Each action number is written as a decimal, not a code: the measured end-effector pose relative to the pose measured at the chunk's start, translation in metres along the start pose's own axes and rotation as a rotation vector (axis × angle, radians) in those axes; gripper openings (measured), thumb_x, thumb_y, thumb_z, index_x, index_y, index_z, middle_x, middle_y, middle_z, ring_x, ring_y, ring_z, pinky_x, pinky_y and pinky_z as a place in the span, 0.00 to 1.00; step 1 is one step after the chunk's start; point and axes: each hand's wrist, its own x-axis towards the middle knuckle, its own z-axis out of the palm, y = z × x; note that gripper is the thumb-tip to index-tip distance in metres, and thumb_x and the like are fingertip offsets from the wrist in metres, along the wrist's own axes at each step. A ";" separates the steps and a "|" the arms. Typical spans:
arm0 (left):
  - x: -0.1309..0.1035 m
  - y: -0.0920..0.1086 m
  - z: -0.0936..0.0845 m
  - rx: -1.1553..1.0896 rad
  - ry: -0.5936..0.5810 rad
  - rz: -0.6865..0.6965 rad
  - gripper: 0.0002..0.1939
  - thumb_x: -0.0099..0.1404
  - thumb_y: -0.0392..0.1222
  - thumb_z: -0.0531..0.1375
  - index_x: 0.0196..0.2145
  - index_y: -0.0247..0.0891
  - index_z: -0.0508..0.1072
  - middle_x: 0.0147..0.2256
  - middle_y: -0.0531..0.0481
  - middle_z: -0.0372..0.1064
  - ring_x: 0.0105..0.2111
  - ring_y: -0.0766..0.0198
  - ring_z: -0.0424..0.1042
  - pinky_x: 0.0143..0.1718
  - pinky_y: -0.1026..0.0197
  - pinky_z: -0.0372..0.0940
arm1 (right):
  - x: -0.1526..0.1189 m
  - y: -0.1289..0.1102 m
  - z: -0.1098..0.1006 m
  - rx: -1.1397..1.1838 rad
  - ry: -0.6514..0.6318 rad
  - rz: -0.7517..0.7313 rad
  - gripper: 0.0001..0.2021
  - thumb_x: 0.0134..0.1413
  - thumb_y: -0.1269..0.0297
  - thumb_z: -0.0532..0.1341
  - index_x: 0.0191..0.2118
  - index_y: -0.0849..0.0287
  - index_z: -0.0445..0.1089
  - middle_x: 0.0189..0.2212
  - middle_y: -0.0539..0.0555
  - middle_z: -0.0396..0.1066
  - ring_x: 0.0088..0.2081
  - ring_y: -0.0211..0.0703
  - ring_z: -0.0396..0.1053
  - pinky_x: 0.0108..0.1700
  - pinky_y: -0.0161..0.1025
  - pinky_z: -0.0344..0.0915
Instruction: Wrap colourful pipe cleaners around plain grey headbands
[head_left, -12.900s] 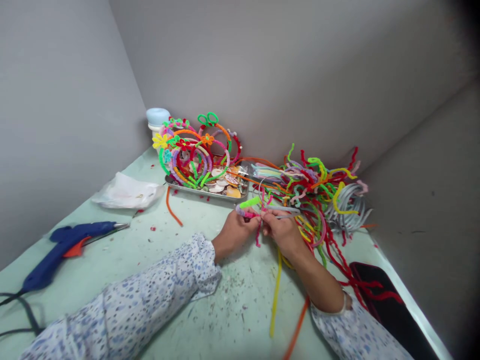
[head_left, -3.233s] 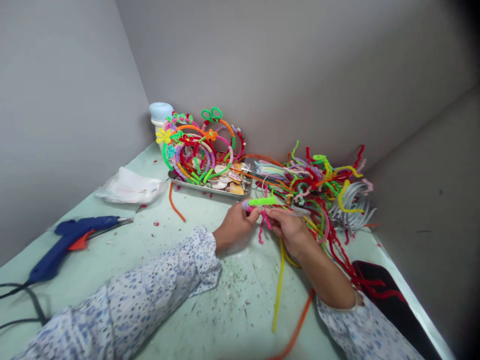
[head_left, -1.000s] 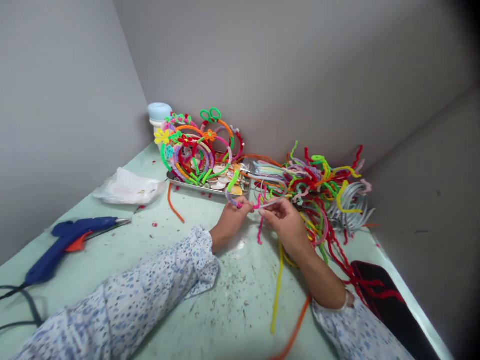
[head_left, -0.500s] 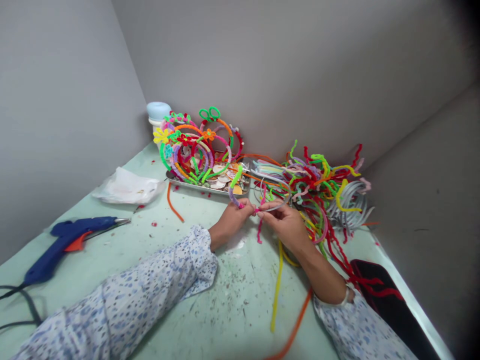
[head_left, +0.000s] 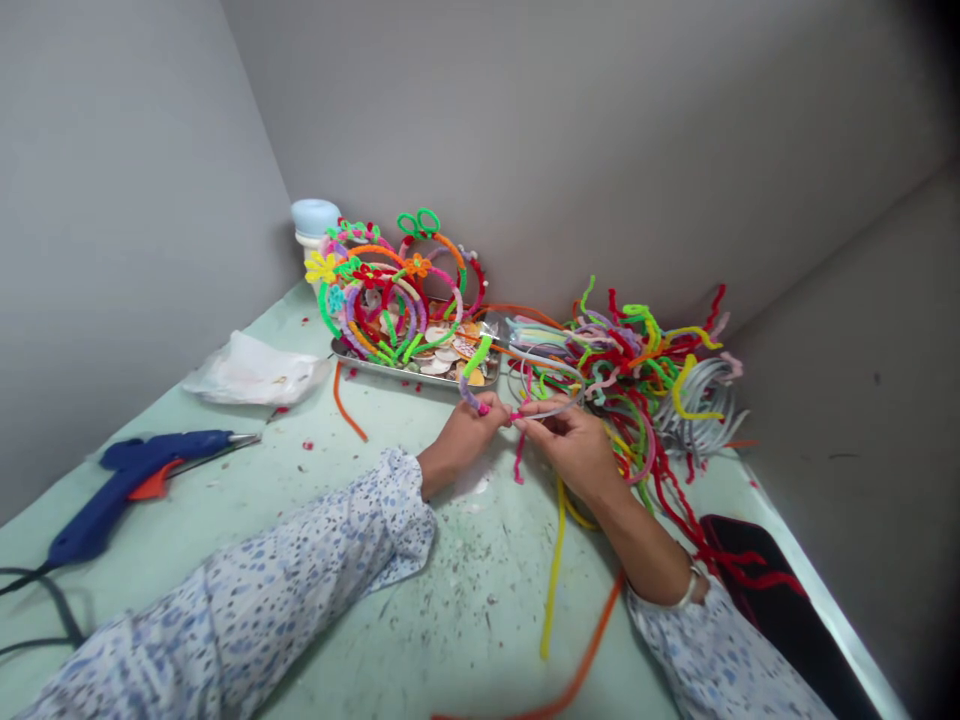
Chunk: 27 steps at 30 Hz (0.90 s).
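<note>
Left hand: the grip of the left hand (head_left: 466, 440) is closed, thumb and fingers pinching the hairband (head_left: 476, 365) beside its green and purple wrapped end.
Right hand: the grip of the right hand (head_left: 576, 445) is closed too, pinching the same hairband along its bare grey part, close to the left fingertips.
Hairband: between both hands, above the desk (head_left: 450, 630), just on the near side of the tray; a pink strand (head_left: 519, 465) hangs below the fingertips.
Tray: the shallow metal tray (head_left: 420, 378) holds flat, shell-like pieces (head_left: 444, 352) in white and orange; a cluster of wrapped hairbands (head_left: 454, 245), some with flowers, stands over its left and middle parts.
Jar: the jar (head_left: 316, 218), white with a light blue lid, stands behind the tray's left end; its contents cannot be seen.
Bag: the white plastic bag (head_left: 251, 372) lies left of the tray; what it holds is unclear.
Right side: a tangled pile of fuzzy strands (head_left: 637, 350) lies beside grey bare bands (head_left: 697, 410); red strands cross the phone (head_left: 780, 610).
Near left: the blue glue gun (head_left: 112, 500) lies on its side.
</note>
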 end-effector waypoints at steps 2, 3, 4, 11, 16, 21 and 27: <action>0.000 0.001 0.000 0.020 0.008 -0.005 0.13 0.58 0.43 0.56 0.20 0.38 0.58 0.18 0.57 0.51 0.22 0.69 0.49 0.25 0.62 0.47 | 0.000 -0.001 0.000 -0.029 -0.001 0.014 0.11 0.47 0.57 0.66 0.34 0.58 0.76 0.32 0.54 0.76 0.27 0.40 0.67 0.30 0.38 0.63; 0.000 0.000 0.001 0.030 0.014 -0.008 0.13 0.58 0.44 0.56 0.20 0.38 0.58 0.18 0.57 0.50 0.21 0.69 0.49 0.25 0.62 0.47 | 0.000 -0.001 0.000 -0.043 -0.004 0.021 0.11 0.48 0.56 0.65 0.34 0.58 0.76 0.32 0.54 0.76 0.26 0.40 0.66 0.29 0.38 0.62; 0.000 0.000 0.001 0.041 0.021 -0.008 0.14 0.59 0.44 0.56 0.20 0.38 0.58 0.18 0.57 0.50 0.21 0.69 0.49 0.25 0.62 0.47 | 0.001 -0.001 0.000 -0.055 -0.007 0.027 0.12 0.48 0.56 0.65 0.34 0.58 0.76 0.32 0.54 0.76 0.25 0.39 0.66 0.29 0.38 0.62; 0.001 -0.003 0.002 0.071 0.041 0.023 0.14 0.59 0.45 0.56 0.20 0.38 0.58 0.19 0.56 0.51 0.22 0.68 0.50 0.26 0.62 0.48 | 0.002 -0.003 0.000 -0.095 -0.029 0.098 0.12 0.47 0.54 0.64 0.32 0.58 0.76 0.29 0.53 0.76 0.25 0.41 0.68 0.27 0.36 0.61; -0.001 -0.002 0.003 0.060 0.038 0.010 0.14 0.59 0.46 0.57 0.22 0.38 0.59 0.20 0.57 0.51 0.23 0.69 0.51 0.26 0.63 0.49 | 0.001 -0.003 0.000 -0.141 -0.066 0.188 0.14 0.48 0.52 0.62 0.33 0.58 0.75 0.18 0.48 0.69 0.18 0.36 0.59 0.20 0.34 0.51; 0.000 -0.003 0.003 0.069 0.041 0.042 0.13 0.60 0.44 0.57 0.22 0.38 0.60 0.21 0.56 0.53 0.24 0.68 0.53 0.27 0.62 0.52 | 0.001 -0.005 -0.001 -0.084 -0.094 0.191 0.14 0.48 0.53 0.62 0.33 0.58 0.74 0.20 0.48 0.70 0.19 0.37 0.60 0.21 0.34 0.52; 0.001 0.001 0.002 0.092 0.058 0.072 0.11 0.60 0.43 0.57 0.23 0.38 0.64 0.22 0.54 0.59 0.26 0.66 0.58 0.29 0.61 0.56 | 0.002 0.001 -0.001 -0.142 -0.052 0.128 0.15 0.49 0.52 0.62 0.35 0.58 0.76 0.23 0.50 0.73 0.22 0.39 0.63 0.24 0.35 0.55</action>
